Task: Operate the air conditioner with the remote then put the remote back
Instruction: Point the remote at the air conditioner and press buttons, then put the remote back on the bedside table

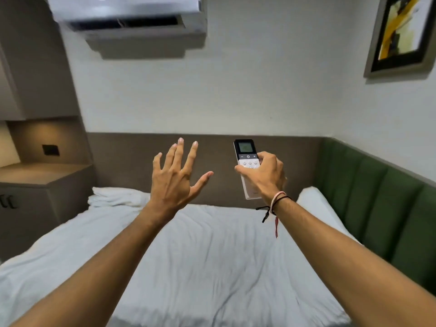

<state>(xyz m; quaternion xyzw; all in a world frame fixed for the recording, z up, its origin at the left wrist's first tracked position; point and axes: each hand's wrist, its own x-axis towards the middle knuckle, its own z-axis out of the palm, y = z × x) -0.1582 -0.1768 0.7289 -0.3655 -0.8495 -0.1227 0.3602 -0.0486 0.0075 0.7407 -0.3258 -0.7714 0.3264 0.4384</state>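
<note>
head | remote [247,166] gripped upright in right hand [266,175] | left hand [174,180] splayed, empty, beside it

white remote [248,166], white bedsheet [212,256], green padded panel [377,197]

The remote [247,165] shows minus, power and plus signs; its screen is unreadable.

— Item one?
— Remote [247,166]: slim white handset, dark top with a small grey display, pale buttons below. Held upright, screen end up, above the bed's far end.
— Item two?
— Air conditioner [132,20]: white wall unit, mounted high, upper left. Bottom flap open, dark vent showing.
</note>
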